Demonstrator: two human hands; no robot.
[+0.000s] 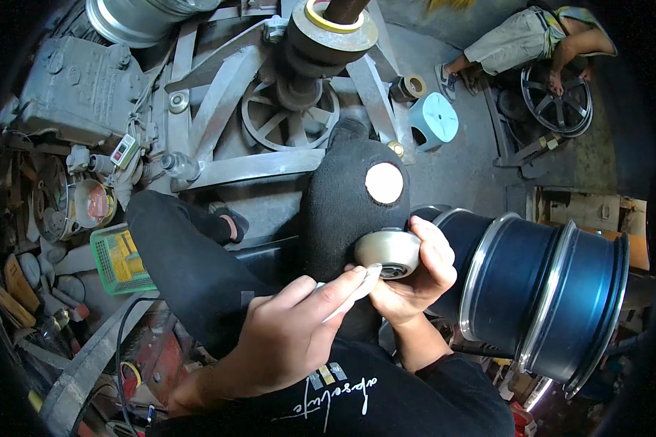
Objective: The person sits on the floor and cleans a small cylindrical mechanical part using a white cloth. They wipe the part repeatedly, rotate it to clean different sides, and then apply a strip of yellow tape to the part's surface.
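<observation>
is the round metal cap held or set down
Held: the right hand curls around the cap; whether it touches the knee, I can't tell.

Blue rims point(547, 291) crowd right hand point(421, 280); metal frame point(259, 169) blocks far side, bent leg point(178, 244) left. Gap over floor point(448, 173) far right, between rims and stool point(439, 116).

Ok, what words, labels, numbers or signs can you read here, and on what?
Shirt: upside-down white script, large enough to read, not copied here.
Grey casing: apparent raised marks, too small to read.
Switch box: any marks too small to read.
Metal piece in the right hand: no text visible.
</observation>
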